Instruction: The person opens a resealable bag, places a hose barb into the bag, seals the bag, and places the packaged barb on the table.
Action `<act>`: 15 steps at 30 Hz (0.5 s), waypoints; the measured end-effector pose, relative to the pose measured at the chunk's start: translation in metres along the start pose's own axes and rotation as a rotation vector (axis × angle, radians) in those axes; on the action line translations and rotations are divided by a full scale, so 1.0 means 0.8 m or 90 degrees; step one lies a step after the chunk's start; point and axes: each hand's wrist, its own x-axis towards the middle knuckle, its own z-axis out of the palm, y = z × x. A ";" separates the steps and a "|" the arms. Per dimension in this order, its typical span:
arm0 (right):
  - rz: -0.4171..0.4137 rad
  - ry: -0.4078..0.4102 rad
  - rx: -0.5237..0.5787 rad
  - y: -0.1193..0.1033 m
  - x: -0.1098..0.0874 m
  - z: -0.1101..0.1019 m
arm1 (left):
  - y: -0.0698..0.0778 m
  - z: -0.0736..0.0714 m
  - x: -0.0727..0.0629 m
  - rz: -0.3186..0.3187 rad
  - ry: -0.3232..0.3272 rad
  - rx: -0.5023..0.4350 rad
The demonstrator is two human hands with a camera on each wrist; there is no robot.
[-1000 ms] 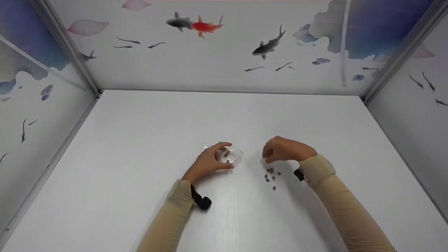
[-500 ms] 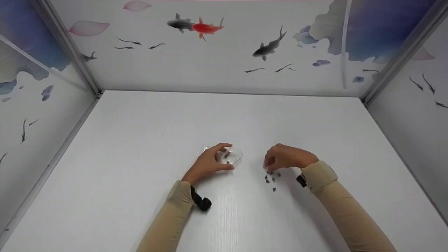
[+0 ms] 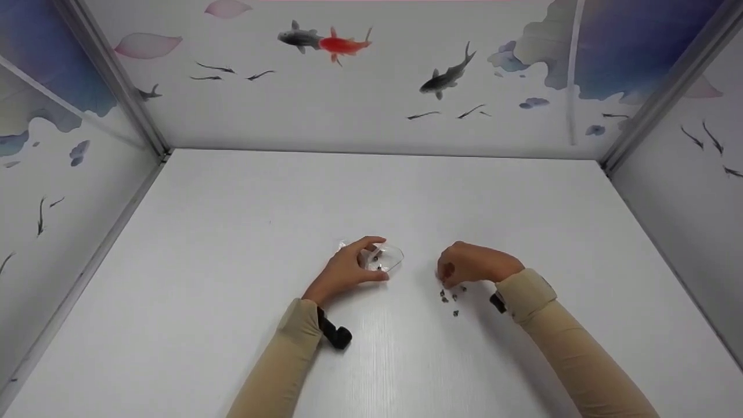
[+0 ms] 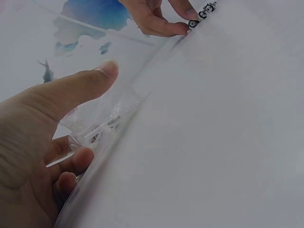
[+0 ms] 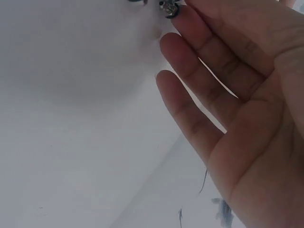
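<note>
My left hand [image 3: 346, 267] holds a clear plastic container [image 3: 392, 259] between thumb and fingers; a few small dark pieces lie inside it. Crinkled clear film [image 4: 114, 111] shows beside its fingers in the left wrist view. To the right, my right hand [image 3: 473, 264] reaches down to a loose group of small metal pieces [image 3: 444, 299]. Its thumb and index finger pinch a small silver-and-black piece [image 4: 192, 23] at the table surface, seen in the left wrist view. In the right wrist view a shiny piece [image 5: 169, 8] sits at the fingertips, and the other fingers are loosely extended.
The white table [image 3: 232, 203] is bounded by a back wall [image 3: 360, 116] printed with fish, and by side walls at left and right. Another small piece [image 3: 455, 313] lies nearer the front than the group.
My right hand has come down toward the front, and its fingertips now cover the far pieces of the group. The left hand and the container have stayed in place.
</note>
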 end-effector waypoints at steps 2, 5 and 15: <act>0.008 -0.002 -0.004 -0.001 0.001 0.000 | 0.000 0.000 0.000 0.001 0.001 -0.001; 0.002 0.000 -0.006 -0.002 0.001 0.000 | -0.001 0.000 0.000 0.000 -0.001 -0.003; -0.020 -0.002 -0.020 -0.003 0.001 -0.002 | -0.002 0.000 0.001 0.005 -0.002 0.002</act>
